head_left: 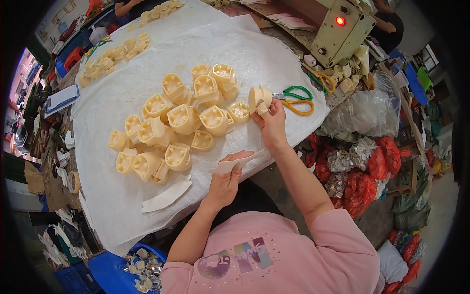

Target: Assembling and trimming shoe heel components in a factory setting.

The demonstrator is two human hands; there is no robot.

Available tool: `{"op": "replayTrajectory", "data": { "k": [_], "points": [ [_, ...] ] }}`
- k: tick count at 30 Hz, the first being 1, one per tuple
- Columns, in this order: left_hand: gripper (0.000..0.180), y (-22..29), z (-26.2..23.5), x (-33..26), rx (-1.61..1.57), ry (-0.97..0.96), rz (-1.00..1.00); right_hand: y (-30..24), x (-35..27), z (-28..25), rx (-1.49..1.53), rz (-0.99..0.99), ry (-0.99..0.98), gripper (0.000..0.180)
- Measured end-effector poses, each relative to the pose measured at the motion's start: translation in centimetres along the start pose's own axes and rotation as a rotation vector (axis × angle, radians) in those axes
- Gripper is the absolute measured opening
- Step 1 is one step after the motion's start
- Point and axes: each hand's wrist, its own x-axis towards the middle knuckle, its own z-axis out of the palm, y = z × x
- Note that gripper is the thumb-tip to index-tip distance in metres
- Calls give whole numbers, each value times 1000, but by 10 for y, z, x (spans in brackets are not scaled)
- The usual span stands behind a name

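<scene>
My left hand [226,181] is closed on a white, flat strip [230,165], pinched under the thumb near the front edge of the cloth-covered table. Farther right, my right hand [270,125] has its fingers closed on a cream plastic block [255,99] that looks like a shoe heel; the fingertips are partly hidden. Just beyond that hand lie scissors [299,101] with one green and one orange handle. Many similar hollow cream blocks [181,119] are clustered left of my right hand. Another white curved strip [167,194] lies left of my left hand.
More cream blocks [115,55] sit at the far left. A machine with a red light [338,34] stands at the back right, near orange-handled scissors [323,80]. Bagged parts [362,176] lie right of the table; a blue tub [110,272] stands lower left. Other people are at the back.
</scene>
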Motion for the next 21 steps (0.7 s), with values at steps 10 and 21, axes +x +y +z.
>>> {"op": "replayTrajectory", "data": {
  "k": [10, 21],
  "points": [
    [32, 0, -2, 5, 19, -10, 59, -33, 20, -4, -462, 107, -231, 34],
    [33, 3, -6, -17, -80, -122, 23, -16, -41, -43, -913, -470, -509, 38]
  ]
}}
